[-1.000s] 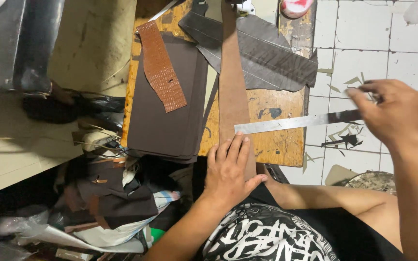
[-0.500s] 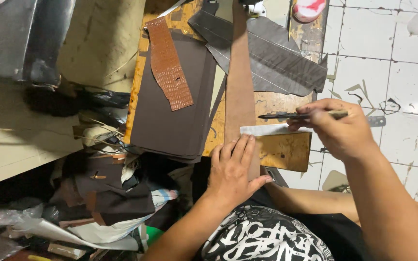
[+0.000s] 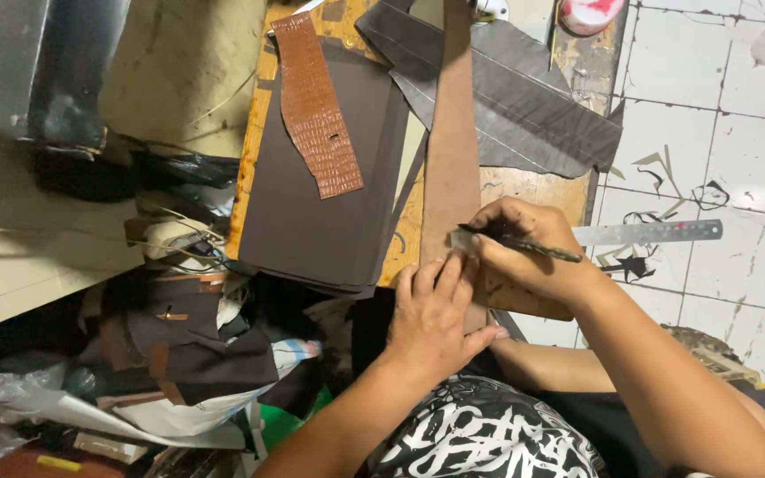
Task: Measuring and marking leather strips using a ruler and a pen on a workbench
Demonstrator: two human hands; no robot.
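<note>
- Pressing flat on the near end of the brown strip (image 3: 450,133), fingers spread: left hand (image 3: 436,320), apparently pinning the leather to the board (image 3: 537,190) so it cannot slide.
- Pinching a dark pen (image 3: 524,245) between fingertips, tip at the ruler's near end on the strip: right hand (image 3: 524,257), wrist bent inward, forearm coming in from the right.
- Lying across the strip and jutting out past the board edge over the tiled floor (image 3: 737,159): steel ruler (image 3: 652,233), seemingly set as a straight guide.
- Resting left of the strip: stacked dark panels (image 3: 316,204) under a textured tan piece (image 3: 316,106).
</note>
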